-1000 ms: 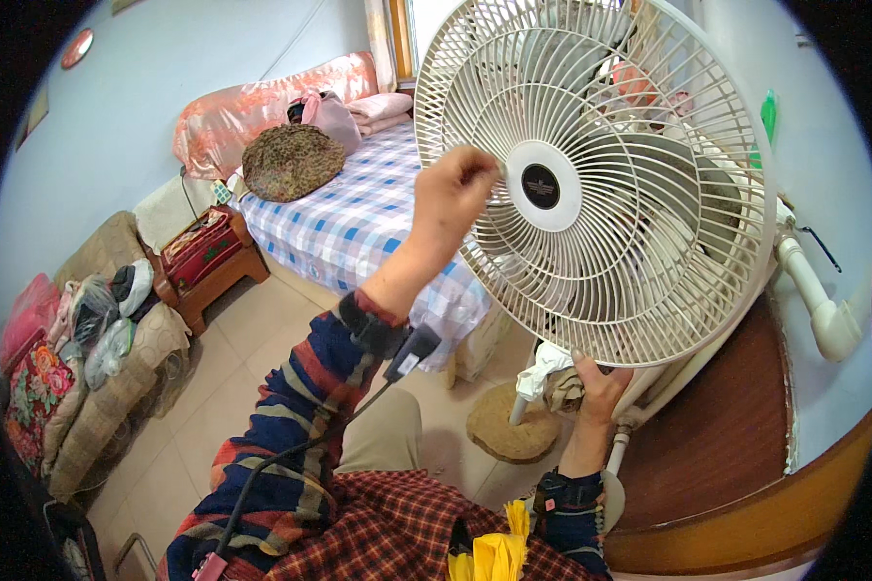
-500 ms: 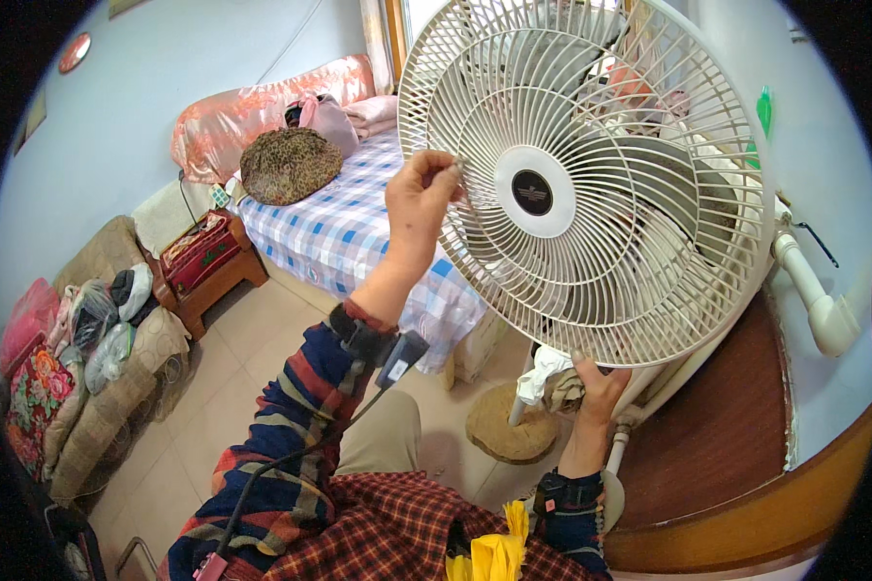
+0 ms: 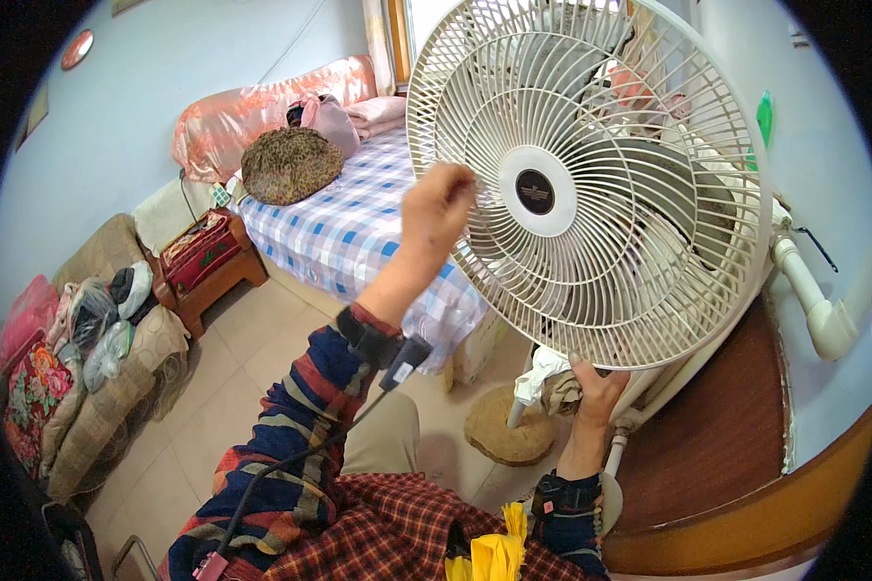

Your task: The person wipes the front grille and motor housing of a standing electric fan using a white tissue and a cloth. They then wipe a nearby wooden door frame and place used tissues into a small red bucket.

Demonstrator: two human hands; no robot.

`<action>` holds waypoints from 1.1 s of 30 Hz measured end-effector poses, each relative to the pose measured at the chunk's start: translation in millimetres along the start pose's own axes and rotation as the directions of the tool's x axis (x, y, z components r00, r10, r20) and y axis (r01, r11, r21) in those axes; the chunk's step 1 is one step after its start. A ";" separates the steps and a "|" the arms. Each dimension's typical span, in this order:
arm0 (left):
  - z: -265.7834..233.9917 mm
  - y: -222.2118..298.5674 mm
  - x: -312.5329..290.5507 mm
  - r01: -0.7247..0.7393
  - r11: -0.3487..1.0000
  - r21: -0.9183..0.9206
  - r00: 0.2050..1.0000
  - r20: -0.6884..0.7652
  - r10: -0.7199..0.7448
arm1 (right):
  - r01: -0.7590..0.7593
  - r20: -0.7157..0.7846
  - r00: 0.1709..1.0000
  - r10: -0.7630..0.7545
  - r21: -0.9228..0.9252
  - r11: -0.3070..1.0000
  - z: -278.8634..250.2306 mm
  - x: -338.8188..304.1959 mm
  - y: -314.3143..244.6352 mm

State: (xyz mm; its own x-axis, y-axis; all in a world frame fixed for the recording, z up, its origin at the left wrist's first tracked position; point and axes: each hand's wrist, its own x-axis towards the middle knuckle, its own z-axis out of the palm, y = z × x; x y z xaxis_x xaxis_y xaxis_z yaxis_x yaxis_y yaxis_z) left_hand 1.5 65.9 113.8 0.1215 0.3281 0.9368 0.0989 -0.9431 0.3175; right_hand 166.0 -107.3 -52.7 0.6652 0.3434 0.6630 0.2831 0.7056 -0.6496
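A white electric fan (image 3: 538, 205) with a round wire grille stands tilted in front of me, a dark badge at its hub. At the grille's left side, my left hand (image 3: 436, 215) is closed with its fingertips pinched beside the wires. Whatever they hold, if anything, is too small to make out. Below, my right hand (image 3: 596, 402) grips the fan's bottom rim, thumb in front and the other fingers mostly hidden. Next to that thumb hang a crumpled greyish cloth (image 3: 561, 395) and a white cloth (image 3: 541, 375), by the fan's stand.
A bed with a blue checked sheet (image 3: 349, 218) lies behind, with a leopard-print cushion (image 3: 293, 167) on it. Bagged clothes (image 3: 111, 353) cover a seat at the left. A round brown base (image 3: 509, 431) is on the floor; white pipes (image 3: 814, 300) run at the right.
My left hand has shifted a little right and down along the grille, with its wrist turned. The fan's grille has moved slightly to the right. My right hand keeps its place.
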 end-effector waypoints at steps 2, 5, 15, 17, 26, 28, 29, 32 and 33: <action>1.6 1.7 -9.1 -0.088 0.994 -0.057 0.986 0.140 0.096 | -0.026 -0.007 1.000 0.026 0.005 1.000 -0.4 1.1 0.1; 0.5 -1.1 -14.2 0.026 0.999 0.027 0.998 0.056 -0.027 | -0.040 -0.022 0.999 0.041 0.018 0.999 0.2 2.1 -1.2; 6.8 -7.8 -30.3 0.098 0.991 -0.088 0.995 0.034 -0.095 | -0.089 0.018 0.996 0.088 0.092 0.992 0.9 0.7 -2.7; 3.8 -7.6 -31.0 0.185 0.980 -0.076 0.981 -0.036 -0.189 | -0.046 0.018 0.999 0.045 0.059 0.997 0.2 0.5 0.2; 14.3 1.4 -50.1 0.027 0.997 -0.073 0.997 0.077 -0.021 | -0.040 0.049 0.998 0.040 0.006 0.999 -4.4 0.6 5.6; 10.1 -3.2 -52.2 0.192 0.976 -0.103 0.979 0.091 -0.183 | -0.088 0.050 0.995 0.086 0.057 0.994 -4.7 0.0 6.1; 7.8 -5.4 -51.8 0.272 0.955 -0.122 0.961 0.093 -0.262 | -0.085 0.045 0.996 0.082 0.075 0.994 -4.6 -0.3 6.5; 4.8 -6.9 -48.7 0.331 0.932 -0.147 0.943 0.091 -0.320 | -0.054 0.049 0.997 0.051 0.059 0.997 -4.0 0.1 8.8; 5.6 -5.8 -47.4 0.446 0.884 -0.142 0.894 0.116 -0.433 | -0.037 0.065 0.997 0.034 0.042 0.998 -4.8 0.0 8.8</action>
State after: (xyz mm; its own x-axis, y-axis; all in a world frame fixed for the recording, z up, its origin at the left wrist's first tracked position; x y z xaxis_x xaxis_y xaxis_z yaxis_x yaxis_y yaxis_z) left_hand 0.7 56.1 66.7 0.1808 0.7078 0.6829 0.0012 -0.6945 0.7194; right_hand 171.8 -104.1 -60.3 0.6284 0.4067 0.6631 0.2290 0.7179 -0.6574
